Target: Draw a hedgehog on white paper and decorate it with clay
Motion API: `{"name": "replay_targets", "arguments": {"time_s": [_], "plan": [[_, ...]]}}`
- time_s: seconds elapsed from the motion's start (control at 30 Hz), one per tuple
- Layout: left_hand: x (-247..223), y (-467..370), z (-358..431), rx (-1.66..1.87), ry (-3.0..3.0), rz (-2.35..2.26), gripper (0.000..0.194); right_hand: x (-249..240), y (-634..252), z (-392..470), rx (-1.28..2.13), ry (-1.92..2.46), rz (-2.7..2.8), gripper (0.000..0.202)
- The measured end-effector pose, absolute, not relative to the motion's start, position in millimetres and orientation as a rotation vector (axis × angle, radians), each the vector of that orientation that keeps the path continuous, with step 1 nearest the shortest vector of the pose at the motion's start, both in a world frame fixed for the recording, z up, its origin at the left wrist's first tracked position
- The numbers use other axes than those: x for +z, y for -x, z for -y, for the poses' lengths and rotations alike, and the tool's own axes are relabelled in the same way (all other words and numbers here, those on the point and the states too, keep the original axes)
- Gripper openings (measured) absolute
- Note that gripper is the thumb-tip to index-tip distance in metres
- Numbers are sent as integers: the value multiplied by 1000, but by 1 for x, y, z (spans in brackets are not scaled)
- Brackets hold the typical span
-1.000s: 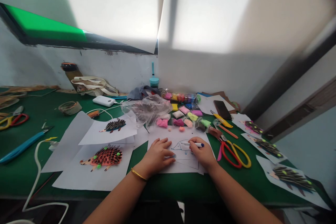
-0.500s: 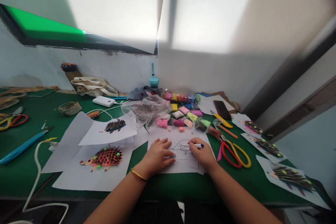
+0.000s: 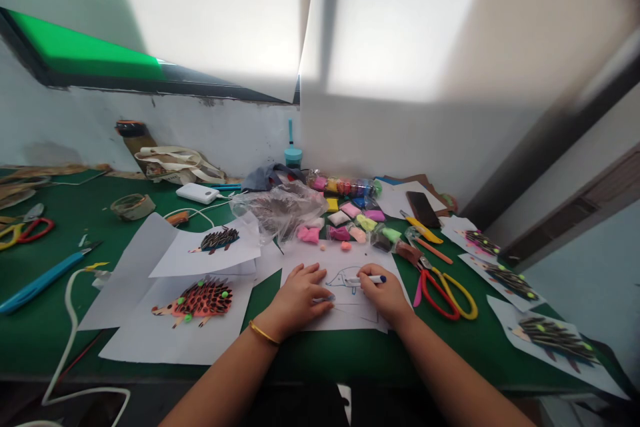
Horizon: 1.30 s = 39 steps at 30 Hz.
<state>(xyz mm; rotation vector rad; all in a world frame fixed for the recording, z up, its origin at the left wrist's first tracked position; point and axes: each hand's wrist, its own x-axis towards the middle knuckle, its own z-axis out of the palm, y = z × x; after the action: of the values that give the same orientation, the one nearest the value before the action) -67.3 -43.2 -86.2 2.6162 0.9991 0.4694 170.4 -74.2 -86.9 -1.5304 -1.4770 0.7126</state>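
In the head view a white sheet of paper [image 3: 303, 257] lies before me, with a hedgehog outline [image 3: 337, 275] drawn on it in blue. My right hand [image 3: 383, 292] is closed around a white marker [image 3: 367, 279] with a dark blue end, its tip at the drawing. Flat on the left part of the sheet rests my left hand [image 3: 300, 299], fingers spread, a gold bracelet [image 3: 264, 333] on the wrist. Something small and bluish, perhaps a pen cap, shows by its fingers; I cannot make it out.
Bags of coloured clay [image 3: 339, 233] lie behind the sheet. Red-and-yellow scissors [image 3: 445, 290] and a yellow cutter [image 3: 423, 229] sit to the right, beside finished hedgehog pictures [image 3: 555, 340]. A red clay hedgehog [image 3: 205, 298] is on paper at left, near a blue cutter [image 3: 45, 280].
My right hand and the marker have shifted very slightly over the drawing. My left hand stays put on the paper.
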Motion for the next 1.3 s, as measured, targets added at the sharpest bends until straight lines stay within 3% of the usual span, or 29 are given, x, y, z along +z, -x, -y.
{"name": "replay_targets", "arguments": {"time_s": [1.3], "plan": [[-88, 67, 42, 467, -2608, -1007, 20, -82, -171, 76, 710, 1601, 1419, 18]]}}
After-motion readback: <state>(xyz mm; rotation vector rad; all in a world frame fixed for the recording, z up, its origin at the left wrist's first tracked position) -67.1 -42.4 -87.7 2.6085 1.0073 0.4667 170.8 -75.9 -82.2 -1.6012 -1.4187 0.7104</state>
